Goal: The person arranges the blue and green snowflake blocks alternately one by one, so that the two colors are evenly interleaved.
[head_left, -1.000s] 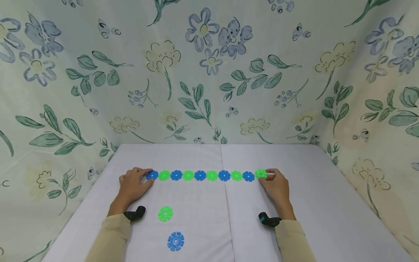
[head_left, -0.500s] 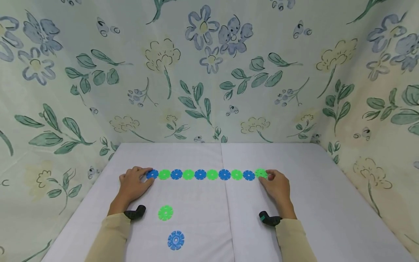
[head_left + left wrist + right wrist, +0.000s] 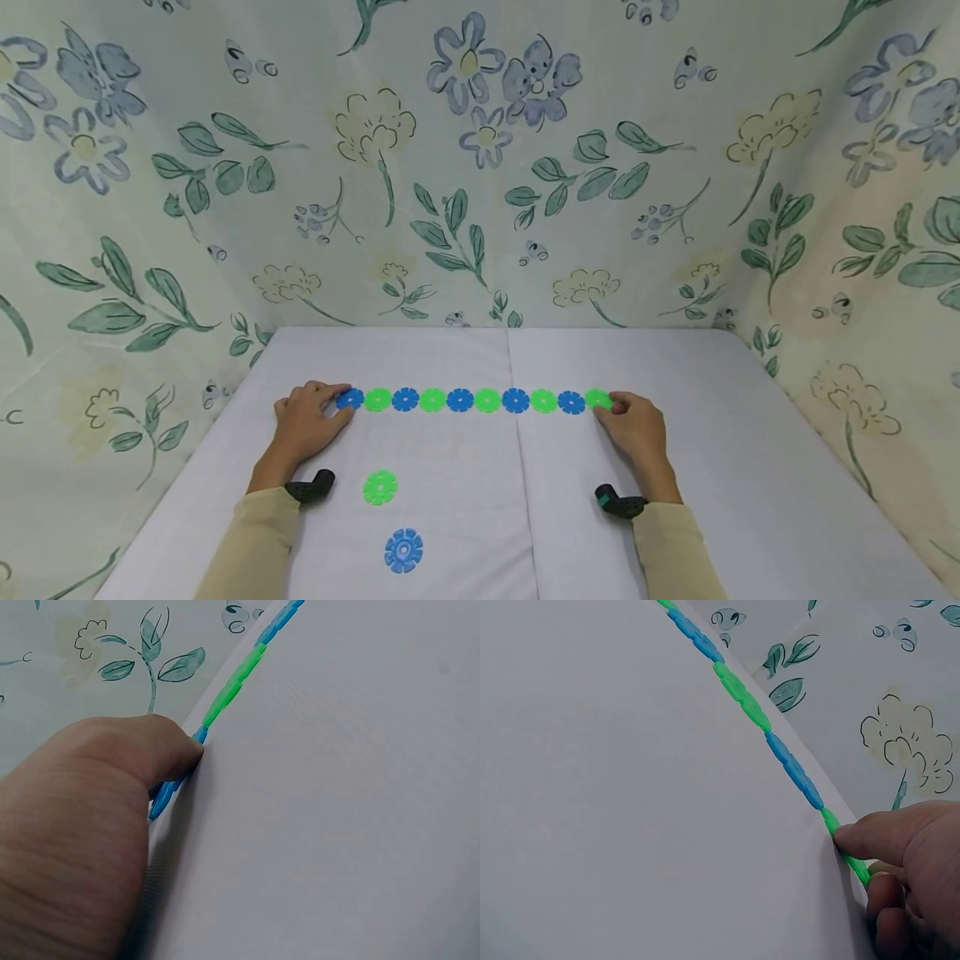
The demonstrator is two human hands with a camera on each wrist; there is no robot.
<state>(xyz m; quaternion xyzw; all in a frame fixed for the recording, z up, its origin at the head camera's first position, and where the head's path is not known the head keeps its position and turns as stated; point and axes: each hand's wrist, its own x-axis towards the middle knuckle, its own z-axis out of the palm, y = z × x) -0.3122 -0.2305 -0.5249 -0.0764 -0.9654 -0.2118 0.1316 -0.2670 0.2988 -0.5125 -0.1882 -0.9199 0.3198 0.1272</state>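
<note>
A straight row of flat notched plastic discs, alternately blue and green, runs across the white tabletop; a blue disc (image 3: 460, 401) is near its middle. My left hand (image 3: 303, 425) holds the blue disc (image 3: 350, 399) at the left end between thumb and fingers. In the left wrist view the thumb (image 3: 169, 746) presses on that disc's near edge. At the right end my right hand (image 3: 636, 429) pinches the green disc (image 3: 597, 400). The right wrist view has its thumb (image 3: 866, 836) on the near edge and curled fingers below. The discs sit edge to edge.
A loose green disc (image 3: 380, 487) and a loose blue disc (image 3: 403, 550) lie nearer the front, left of centre. Both wrists carry black camera mounts (image 3: 621, 502). A floral curtain (image 3: 480, 208) closes off the back and sides of the white table (image 3: 450, 358).
The green disc at the right end looked slightly raised and tilted before and now lies more level with the row. My right hand has shifted slightly down; the left hand stays put.
</note>
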